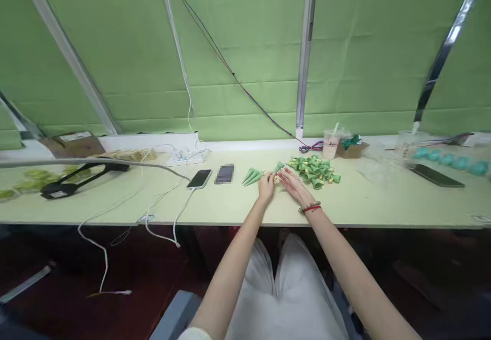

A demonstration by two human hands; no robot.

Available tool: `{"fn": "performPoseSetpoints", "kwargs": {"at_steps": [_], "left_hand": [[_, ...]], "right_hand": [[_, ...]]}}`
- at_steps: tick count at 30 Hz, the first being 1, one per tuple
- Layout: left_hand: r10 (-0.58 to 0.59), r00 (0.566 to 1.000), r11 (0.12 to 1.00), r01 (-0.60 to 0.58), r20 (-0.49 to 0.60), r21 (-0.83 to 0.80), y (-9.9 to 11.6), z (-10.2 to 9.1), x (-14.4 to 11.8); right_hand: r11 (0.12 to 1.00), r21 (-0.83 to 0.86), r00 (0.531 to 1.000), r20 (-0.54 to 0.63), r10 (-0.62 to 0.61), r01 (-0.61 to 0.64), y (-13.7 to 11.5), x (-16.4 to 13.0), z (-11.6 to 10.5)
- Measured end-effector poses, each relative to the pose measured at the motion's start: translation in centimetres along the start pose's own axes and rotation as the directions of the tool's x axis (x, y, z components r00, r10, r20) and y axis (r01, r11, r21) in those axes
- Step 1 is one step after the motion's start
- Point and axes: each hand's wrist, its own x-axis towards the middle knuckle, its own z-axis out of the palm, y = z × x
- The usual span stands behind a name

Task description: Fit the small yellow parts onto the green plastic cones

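Over the long pale-yellow surface, the left hand pinches a small green cone-shaped piece, probably light and soft, best held mid-body; the right hand, I cannot tell its grip.

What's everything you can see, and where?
Table: one, cream, centre
Cones: many, green, centre
Phone: one, black, left
Blurred rectangle: one, dark, centre
Slab: one, dark, right
Cups: two, pink and clear, right
Cardboard boxes: two, brown, back
Round pieces: several, teal, right
Plastic: some, clear, right
Power strip: one, white, back
Cables: several, white, left
Wires: some, dark, back
Wall panels: several, green, back
Strapped object: one, black, left
Trousers: pair, pale, below
Left hand: one, bare, on cone
Right hand: one, bare, beside cone
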Motion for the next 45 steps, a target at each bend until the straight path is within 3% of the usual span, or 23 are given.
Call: {"fn": "performPoseSetpoints", "kwargs": {"at_steps": [10,13,17,20,26,31,35,45], "left_hand": [[-0.014,0.999,1.000,0.014,0.030,-0.008,0.3,0.0,0.0],[-0.011,1.000,1.000,0.011,0.004,-0.008,0.2,-0.1,0.0],[-0.002,0.999,1.000,0.002,-0.035,-0.015,-0.1,-0.2,0.0],[0.014,0.998,1.000,-0.015,-0.054,-0.017,-0.1,-0.2,0.0],[0.003,0.999,0.999,-0.005,-0.046,-0.032,-0.1,-0.1,0.1],[-0.029,0.999,0.999,0.028,-0.035,-0.030,-0.2,0.1,0.1],[-0.031,0.999,0.999,0.030,-0.041,-0.028,-0.1,0.1,0.0],[-0.064,0.991,0.998,0.066,-0.122,0.013,0.6,0.0,-0.7]], "right_hand": [[0.968,-0.202,0.964,-0.185,-0.190,0.152,0.1,-0.3,0.2],[0.979,-0.182,0.975,-0.183,-0.128,0.094,-0.2,-0.5,0.4],[0.992,-0.082,0.992,-0.079,0.094,-0.100,-0.7,-0.7,0.8],[0.983,-0.007,0.983,-0.019,0.181,-0.181,-1.2,-0.7,0.8],[0.986,0.027,0.986,-0.029,0.162,-0.162,-1.3,-0.5,0.3],[0.998,-0.051,0.985,-0.172,0.021,-0.031,-0.4,-0.7,0.3],[0.995,-0.096,0.982,-0.178,-0.055,0.039,-0.6,-1.1,0.5],[0.977,0.050,0.969,-0.124,0.212,-0.207,-1.6,-2.1,1.0]]}}
